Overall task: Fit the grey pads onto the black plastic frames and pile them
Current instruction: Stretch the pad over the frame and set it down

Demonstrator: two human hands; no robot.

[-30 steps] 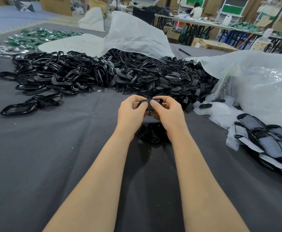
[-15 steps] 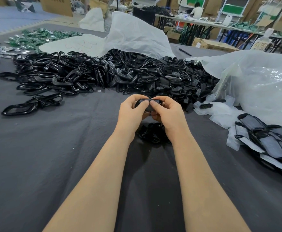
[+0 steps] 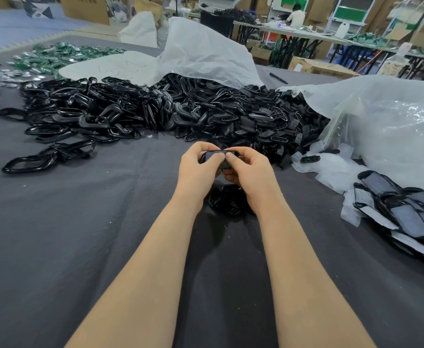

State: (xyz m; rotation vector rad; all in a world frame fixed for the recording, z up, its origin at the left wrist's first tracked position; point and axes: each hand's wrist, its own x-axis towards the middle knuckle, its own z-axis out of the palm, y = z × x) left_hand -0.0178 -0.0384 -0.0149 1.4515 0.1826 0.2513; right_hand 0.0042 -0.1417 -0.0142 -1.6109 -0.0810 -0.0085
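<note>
Over mid-worktop: left hand (image 3: 200, 169) and right hand (image 3: 248, 172) meet, thumbs and fingertips pinching one small black frame (image 3: 216, 156) between them, above the grey-clothed worktop (image 3: 80, 234).
Step in hand: probably pressing a pad into that frame; the fingers hide most of it.
Done: a small dark pile (image 3: 227, 199) lies on the cloth just under the wrists, likely finished pieces.
Left: a big heap of black frames (image 3: 155, 109) towards the far edge; grey pads (image 3: 407, 212) on white backing near the right edge.
Progress: early, judging heap against pile.
</note>
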